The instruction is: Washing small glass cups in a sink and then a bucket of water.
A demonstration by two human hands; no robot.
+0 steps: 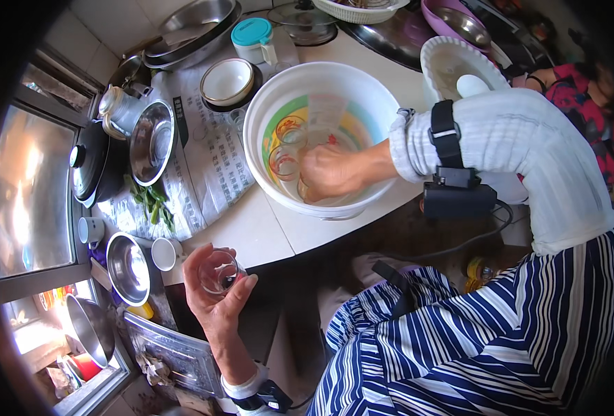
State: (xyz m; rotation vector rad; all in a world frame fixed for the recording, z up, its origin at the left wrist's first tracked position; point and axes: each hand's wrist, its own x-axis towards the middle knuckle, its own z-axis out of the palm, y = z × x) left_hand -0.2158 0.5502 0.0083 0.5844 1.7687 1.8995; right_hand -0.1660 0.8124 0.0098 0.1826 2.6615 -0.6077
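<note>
My left hand (218, 291) holds a small clear glass cup (217, 271) in front of the counter edge, its mouth tilted up toward me. Down inside a white plastic bucket (321, 70) is my right hand (328, 171), fingers bent and partly hidden. Whether it grips something cannot be told. Two glass cups with red markings, one upper (291, 130) and one lower (284, 162), lie beside its fingers in what looks like clear water. A coloured pattern shows around the bucket's inside.
A printed plastic sheet (218, 171) covers part of the counter (270, 229), bearing green leaves (151, 203), a steel bowl (152, 141) and a white bowl (227, 81). A white mug (166, 254) stands near the left edge. At right are a ribbed white container (442, 57) and another person's patterned clothing (580, 104).
</note>
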